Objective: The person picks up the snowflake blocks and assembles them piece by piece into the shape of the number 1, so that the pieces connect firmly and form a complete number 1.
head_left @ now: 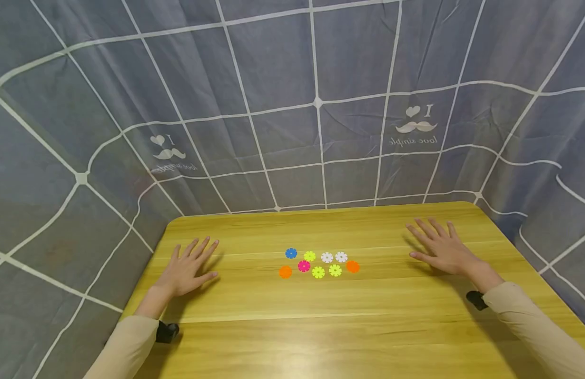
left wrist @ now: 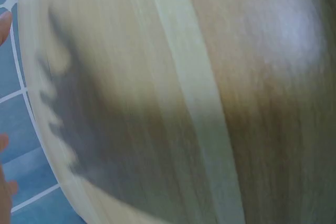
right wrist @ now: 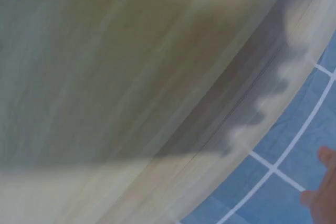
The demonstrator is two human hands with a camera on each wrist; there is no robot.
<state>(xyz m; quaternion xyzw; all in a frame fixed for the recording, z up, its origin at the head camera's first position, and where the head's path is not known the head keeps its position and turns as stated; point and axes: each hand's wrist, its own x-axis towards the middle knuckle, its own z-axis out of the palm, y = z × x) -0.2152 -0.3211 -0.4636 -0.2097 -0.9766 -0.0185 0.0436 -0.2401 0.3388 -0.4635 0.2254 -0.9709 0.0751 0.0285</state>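
In the head view several small, flat, notched discs lie in a loose cluster near the middle of the wooden table [head_left: 292,321]. Among them are a blue disc [head_left: 291,253], a pink disc [head_left: 304,266], an orange disc [head_left: 285,272] on the left and another orange disc [head_left: 352,266] on the right. White discs [head_left: 327,257] and yellow-green discs [head_left: 318,272] fill the rest. My left hand [head_left: 185,271], fingers spread, is over the table's left side. On the right side my right hand [head_left: 446,252] is spread too. Both hold nothing and are apart from the discs.
A grey curtain [head_left: 283,131] with white grid lines hangs behind the table and along both sides. Black wrist cameras [head_left: 167,332] sit under the beige sleeves [head_left: 126,347]. Each hand casts a shadow on the tabletop.
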